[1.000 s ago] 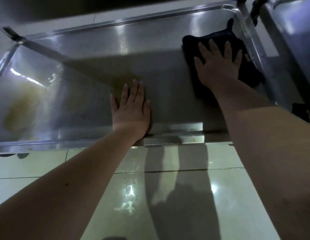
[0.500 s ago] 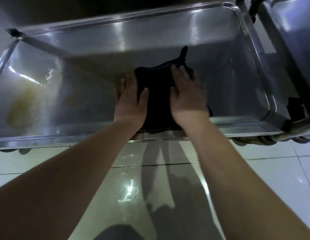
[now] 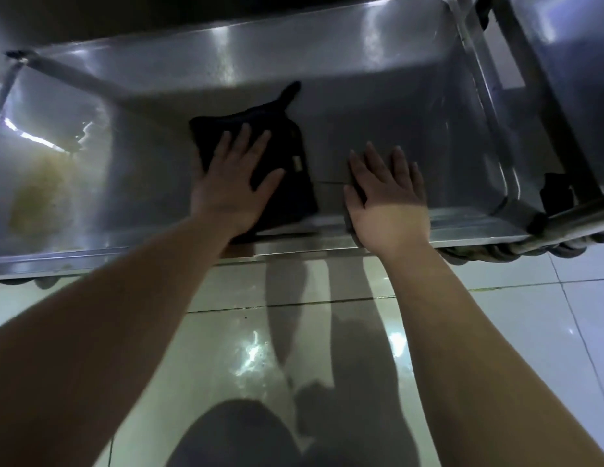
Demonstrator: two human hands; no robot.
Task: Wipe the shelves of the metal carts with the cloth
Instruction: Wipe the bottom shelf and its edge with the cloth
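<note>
Dark cloth (image 3: 288, 183) lies mid shelf (image 3: 428, 129) under the flat, spread left hand (image 3: 233, 185), right hand (image 3: 388, 197) flat on bare metal beside it, holding nothing; unpinched, the cloth may bunch or slide, missing the yellowish stain (image 3: 34, 200) far left.

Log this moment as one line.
left hand: flat on cloth | right hand: flat on bare shelf | yellowish stain at shelf's left

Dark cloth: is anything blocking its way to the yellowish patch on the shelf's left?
Nothing visible. The left hand presses flat on the dark folded cloth, and only bare steel cart shelf lies between it and the yellowish patch.
</note>
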